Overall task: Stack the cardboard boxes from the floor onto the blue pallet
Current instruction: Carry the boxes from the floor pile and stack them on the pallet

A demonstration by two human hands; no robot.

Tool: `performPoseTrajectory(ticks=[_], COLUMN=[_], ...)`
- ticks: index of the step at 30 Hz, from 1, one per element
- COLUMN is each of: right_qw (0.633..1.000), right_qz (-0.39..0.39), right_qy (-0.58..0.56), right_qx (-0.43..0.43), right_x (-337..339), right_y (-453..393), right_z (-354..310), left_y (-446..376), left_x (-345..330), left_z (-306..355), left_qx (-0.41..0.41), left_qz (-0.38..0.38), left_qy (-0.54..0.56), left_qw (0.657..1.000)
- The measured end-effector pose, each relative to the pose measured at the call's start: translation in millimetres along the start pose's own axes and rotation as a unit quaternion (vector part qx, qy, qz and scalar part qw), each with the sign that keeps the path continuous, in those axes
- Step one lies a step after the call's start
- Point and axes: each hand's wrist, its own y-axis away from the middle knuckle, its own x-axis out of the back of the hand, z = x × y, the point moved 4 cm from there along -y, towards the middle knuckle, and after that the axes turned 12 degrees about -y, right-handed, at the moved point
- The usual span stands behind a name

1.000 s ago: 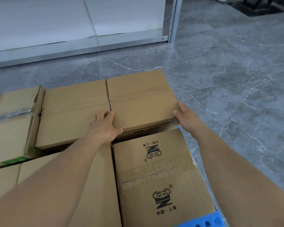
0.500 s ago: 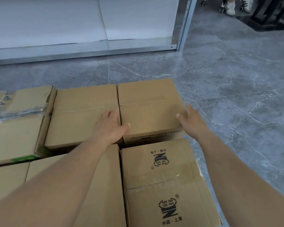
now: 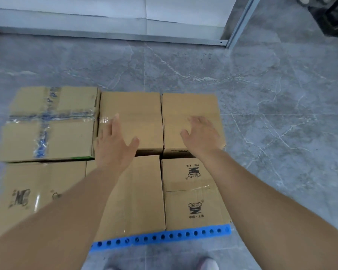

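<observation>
**Hands off the back row**

Both hands hover with fingers spread and nothing gripped: the left hand [image 3: 113, 145] over the far middle box [image 3: 131, 114], the right hand [image 3: 201, 133] over the far right box [image 3: 190, 114]. Whether the palms touch the cardboard I cannot tell. These two boxes sit tight together in the back row beside a taped box [image 3: 49, 123], with a printed box [image 3: 193, 193] and others in front, all carried on the blue pallet [image 3: 160, 236], whose perforated edge shows nearest the person. I'd judge this layer nearly full. The risk lies in the next tier: the far right box reaches the pallet's corner, so a shove while squaring the row could push it over the edge onto the grey floor [image 3: 281, 94].
</observation>
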Motion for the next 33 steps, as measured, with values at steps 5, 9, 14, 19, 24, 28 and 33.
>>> performPoseTrajectory(ticks=[5, 9, 14, 19, 24, 28, 33], right_qw=[0.999, 0.998, 0.996, 0.995, 0.990, 0.982, 0.966], right_qz=[-0.033, -0.057, -0.078, -0.086, -0.097, -0.122, -0.157], right_qy=[0.021, 0.022, 0.023, 0.008, 0.002, 0.006, 0.021], right_qx=[0.006, 0.004, 0.019, 0.054, 0.101, 0.144, 0.205], right_x=[40, 70, 103, 132, 153, 158, 145], right_y=[44, 80, 125, 165, 204, 236, 268], right_z=[-66, -122, -190, -246, -288, -319, -369], left_y=[31, 59, 97, 132, 172, 207, 236], left_x=[79, 138, 218, 286, 332, 366, 398], left_z=[-26, -49, -74, -89, -104, -122, -161], left_qx=[0.022, 0.053, 0.070, 0.082, 0.112, 0.142, 0.188], left_qz=[-0.026, -0.080, -0.112, -0.091, -0.071, -0.056, -0.035], left_qy=[-0.009, 0.023, 0.024, 0.027, 0.021, 0.011, 0.009], left_qw=[0.999, 0.995, 0.991, 0.992, 0.991, 0.988, 0.981])
